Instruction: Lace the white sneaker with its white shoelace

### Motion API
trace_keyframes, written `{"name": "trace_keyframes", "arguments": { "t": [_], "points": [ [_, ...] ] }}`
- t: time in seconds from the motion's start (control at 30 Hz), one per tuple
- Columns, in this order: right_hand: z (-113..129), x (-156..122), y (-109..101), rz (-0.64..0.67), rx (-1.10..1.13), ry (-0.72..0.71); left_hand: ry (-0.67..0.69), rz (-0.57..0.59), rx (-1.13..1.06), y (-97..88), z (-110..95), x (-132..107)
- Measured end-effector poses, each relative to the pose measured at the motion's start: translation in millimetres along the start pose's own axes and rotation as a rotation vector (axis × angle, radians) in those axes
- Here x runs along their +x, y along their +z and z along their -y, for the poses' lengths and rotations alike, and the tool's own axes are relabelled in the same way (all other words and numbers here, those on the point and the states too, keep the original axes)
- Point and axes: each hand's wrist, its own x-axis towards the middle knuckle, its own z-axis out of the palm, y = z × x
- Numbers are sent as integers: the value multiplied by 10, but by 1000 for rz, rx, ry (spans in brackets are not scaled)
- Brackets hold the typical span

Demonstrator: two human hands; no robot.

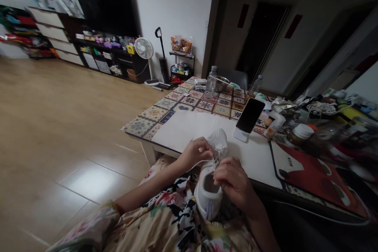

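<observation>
A white sneaker rests with its heel towards me on my lap and its toe on the white sheet at the table's edge. My left hand is at the left of the lacing, thumb and fingertips pinched on a white shoelace. One loose length of that lace trails down to the left. On the other side, my right hand has its fingers curled in against the shoe's collar and eyelets. What its fingertips grip is hidden.
A phone leans on a white stand beyond the shoe. A clear bottle and a metal bowl stand farther back on the patterned tablecloth. Jars and clutter crowd the right side, near a red mat.
</observation>
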Motion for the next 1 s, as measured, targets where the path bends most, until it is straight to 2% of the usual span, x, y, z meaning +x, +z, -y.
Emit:
{"name": "trace_keyframes", "arguments": {
  "t": [0.13,0.23,0.3,0.4,0.47,0.53,0.6,0.67,0.73,0.8,0.9,1.0],
  "points": [
    [10,-35,-32,31,9,39,37,6,14,-61,-6,-48],
    [5,-82,-28,-26,-55,129,105,-32,8,-141,-62,-110],
    [-10,-95,-4,-37,-158,193,138,70,-19,-178,-118,-157],
    [-21,-75,34,-14,-294,189,130,256,-80,-186,-211,-221],
    [17,-55,29,-24,-332,172,101,293,-89,-173,-265,-249],
    [113,-56,-20,-38,-227,149,85,305,-67,-163,-308,-265],
    [248,-85,-109,-14,84,77,92,316,-35,-163,-336,-271],
    [363,-128,-205,62,449,-28,114,332,-17,-168,-349,-272],
    [390,-155,-266,108,546,7,136,332,-28,-170,-351,-273],
    [303,-153,-264,80,434,162,148,326,-51,-165,-348,-277],
    [68,-111,-169,5,132,306,169,337,-56,-154,-344,-287],
    [-71,-72,-68,51,60,315,201,374,-42,-143,-339,-294]
  ]
}}
